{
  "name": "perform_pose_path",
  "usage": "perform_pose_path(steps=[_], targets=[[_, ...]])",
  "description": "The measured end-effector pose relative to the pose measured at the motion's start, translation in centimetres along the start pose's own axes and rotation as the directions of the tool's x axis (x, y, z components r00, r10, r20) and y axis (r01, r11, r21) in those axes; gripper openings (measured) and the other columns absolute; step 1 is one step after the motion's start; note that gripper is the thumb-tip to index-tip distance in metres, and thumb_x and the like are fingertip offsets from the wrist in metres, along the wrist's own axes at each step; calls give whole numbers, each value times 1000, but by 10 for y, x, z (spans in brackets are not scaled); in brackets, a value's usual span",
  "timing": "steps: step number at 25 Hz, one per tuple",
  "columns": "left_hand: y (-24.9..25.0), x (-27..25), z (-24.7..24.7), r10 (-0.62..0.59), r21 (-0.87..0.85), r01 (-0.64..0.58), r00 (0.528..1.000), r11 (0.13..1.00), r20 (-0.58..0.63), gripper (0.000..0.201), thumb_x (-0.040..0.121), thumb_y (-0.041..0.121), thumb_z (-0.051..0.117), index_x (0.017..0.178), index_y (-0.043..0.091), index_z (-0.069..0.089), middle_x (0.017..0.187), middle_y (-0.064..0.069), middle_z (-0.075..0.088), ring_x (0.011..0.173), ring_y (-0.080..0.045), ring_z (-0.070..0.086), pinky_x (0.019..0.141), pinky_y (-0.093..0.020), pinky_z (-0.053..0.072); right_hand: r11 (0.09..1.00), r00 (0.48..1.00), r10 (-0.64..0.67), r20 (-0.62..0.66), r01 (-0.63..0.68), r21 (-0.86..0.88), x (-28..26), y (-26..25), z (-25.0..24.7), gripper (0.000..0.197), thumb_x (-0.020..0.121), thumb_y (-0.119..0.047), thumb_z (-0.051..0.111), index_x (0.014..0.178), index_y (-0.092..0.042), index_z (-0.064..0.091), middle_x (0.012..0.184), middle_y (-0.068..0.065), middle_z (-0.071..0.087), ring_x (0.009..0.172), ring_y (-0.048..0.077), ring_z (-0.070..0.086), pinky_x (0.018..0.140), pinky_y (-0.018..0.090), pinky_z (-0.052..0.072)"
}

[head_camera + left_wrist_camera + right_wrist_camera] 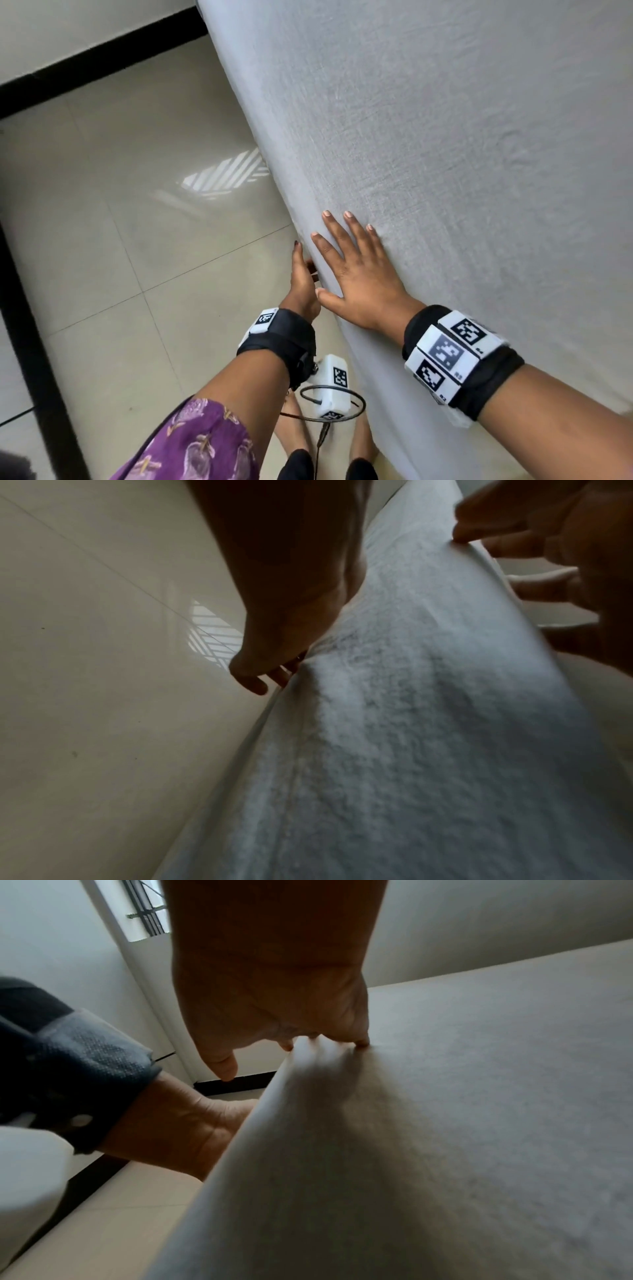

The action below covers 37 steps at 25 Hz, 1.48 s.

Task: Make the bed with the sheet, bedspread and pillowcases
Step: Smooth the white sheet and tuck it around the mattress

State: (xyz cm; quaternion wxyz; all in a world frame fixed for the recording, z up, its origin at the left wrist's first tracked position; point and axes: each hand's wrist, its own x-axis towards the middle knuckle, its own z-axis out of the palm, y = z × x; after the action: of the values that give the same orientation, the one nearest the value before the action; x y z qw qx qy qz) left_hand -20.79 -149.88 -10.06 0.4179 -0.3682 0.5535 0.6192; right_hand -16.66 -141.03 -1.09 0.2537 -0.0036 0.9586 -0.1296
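A pale grey sheet (445,137) covers the bed and hangs over its left side. My right hand (352,270) lies flat on top of it near the edge, fingers spread and straight; the right wrist view shows the fingertips (361,1042) pressing the sheet (445,1123). Below the edge, my left hand (303,277) reaches along the bed's side. Its fingers (255,687) touch the hanging sheet (394,750) and are partly hidden behind the fabric. No bedspread or pillowcase is in view.
Beige floor tiles (120,205) run along the bed's left side, bounded by a black skirting (85,65) and a dark strip (34,342). My bare feet and a black cable (322,442) are close to the bed. A barred window (147,907) is beyond.
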Motion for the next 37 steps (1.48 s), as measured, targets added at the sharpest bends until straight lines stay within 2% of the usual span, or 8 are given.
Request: perform_pose_path(steps=[5,9,12,17,21,26,31,37], targets=[[-2,8,0,7,0,-7,1000,1000,22,71,92,68,19,101,17,68,110,-13,69,104,-23,63,70,-31,47,999,999,-34,-29,34,-24,-2,5,1,82,84,-59,34,154,-25,7,157,3,-24,144,30,-23,116,50,-13],[-18,5,19,214,-170,-220,975,960,-52,49,103,44,24,109,13,62,100,-7,67,94,-16,63,78,-25,51,997,997,-83,5,83,-9,-4,14,-6,80,89,-58,41,153,-29,1,156,-2,-29,142,25,-27,117,46,-13],[-27,0,19,237,-202,-228,971,952,20,39,105,31,21,107,22,59,96,4,68,89,-3,67,73,-20,51,992,993,-122,5,121,32,-6,23,-9,76,90,-56,40,152,-30,5,157,-4,-26,143,22,-26,118,44,-11],[-8,-8,17,239,17,-240,969,971,59,57,102,48,10,95,24,61,68,12,73,65,8,67,56,-11,50,987,990,-135,-51,138,77,-6,24,-1,74,90,-54,41,152,-27,12,158,-4,-21,144,21,-23,117,43,-13],[-8,15,2,160,-34,-161,987,986,-32,77,84,77,25,102,18,72,112,-11,71,103,-20,67,95,-37,49,978,983,-163,-85,172,117,-5,26,4,77,80,-52,32,151,-25,19,160,-2,-13,146,21,-18,117,43,-12],[-48,5,-9,71,-244,-160,939,956,-335,44,95,55,38,98,18,60,86,2,62,74,-16,58,89,-37,39,954,979,-167,-117,191,232,-16,37,3,77,80,-51,19,150,-19,23,161,1,-1,147,19,-11,119,39,-8],[-123,-42,0,65,-40,-75,977,996,-203,39,98,44,40,106,18,68,105,-4,72,90,-15,64,73,-29,48,969,987,-139,-86,153,193,-38,46,10,70,86,-43,23,152,-19,17,161,1,-4,147,21,-14,117,39,-12],[-127,-40,13,66,-273,-84,995,958,-74,74,80,73,44,117,13,67,114,-19,69,107,-32,65,96,-44,48,969,976,-165,-141,187,163,-54,52,31,79,79,-48,14,151,-18,20,161,4,1,147,25,-10,119,43,-9]])
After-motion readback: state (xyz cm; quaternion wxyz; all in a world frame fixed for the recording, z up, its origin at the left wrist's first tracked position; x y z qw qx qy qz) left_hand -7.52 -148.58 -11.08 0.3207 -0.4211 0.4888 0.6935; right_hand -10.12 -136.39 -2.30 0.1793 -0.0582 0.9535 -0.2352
